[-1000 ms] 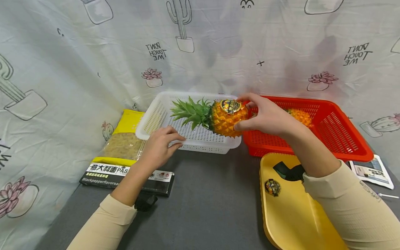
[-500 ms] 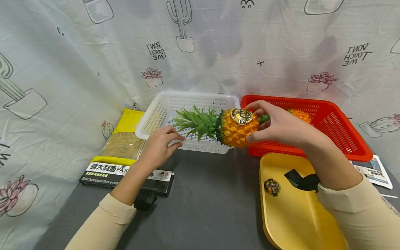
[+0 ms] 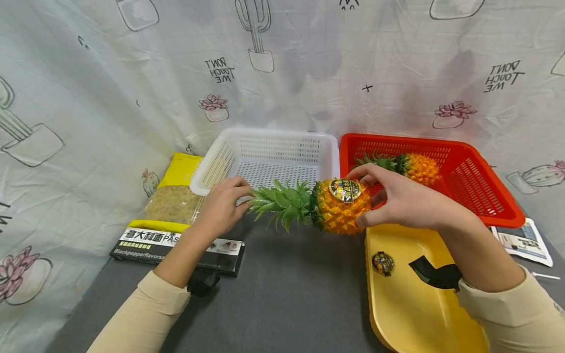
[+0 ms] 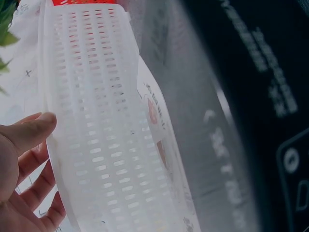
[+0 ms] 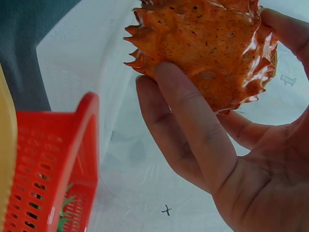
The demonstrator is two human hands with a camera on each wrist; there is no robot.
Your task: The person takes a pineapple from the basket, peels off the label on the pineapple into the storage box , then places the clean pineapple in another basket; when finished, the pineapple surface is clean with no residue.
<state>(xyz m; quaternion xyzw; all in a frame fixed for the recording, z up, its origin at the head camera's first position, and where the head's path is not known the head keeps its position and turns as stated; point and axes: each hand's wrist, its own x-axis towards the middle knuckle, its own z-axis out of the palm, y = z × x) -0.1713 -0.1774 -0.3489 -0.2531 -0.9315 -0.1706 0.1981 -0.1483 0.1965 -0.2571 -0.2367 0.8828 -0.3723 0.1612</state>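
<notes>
In the head view, my right hand point(image 3: 406, 198) grips the round end of an orange pineapple point(image 3: 342, 211) by its base, thumb on the near side. Its green leaves point(image 3: 282, 202) point left, lying level in front of the white basket point(image 3: 331, 157). The right wrist view shows my fingers curled against the pineapple's spiky underside point(image 5: 203, 53). My left hand point(image 3: 224, 205) pinches the front rim of the white basket; in the left wrist view the thumb point(image 4: 36, 130) lies over the rim and the fingers go behind it. The leaf tips reach close to the left fingertips.
A red basket point(image 3: 490, 196) at the back right holds a second pineapple point(image 3: 421, 169). In front stands a yellow tub point(image 3: 423, 314) bearing a round label point(image 3: 383, 263). A pasta box point(image 3: 227, 257) and yellow pasta bag point(image 3: 172, 201) lie left. A white packet point(image 3: 525, 240) lies far right.
My right hand has brought the pineapple from over the white basket toward me and slightly right, uncovering the second pineapple. The left hand has stayed on the rim.
</notes>
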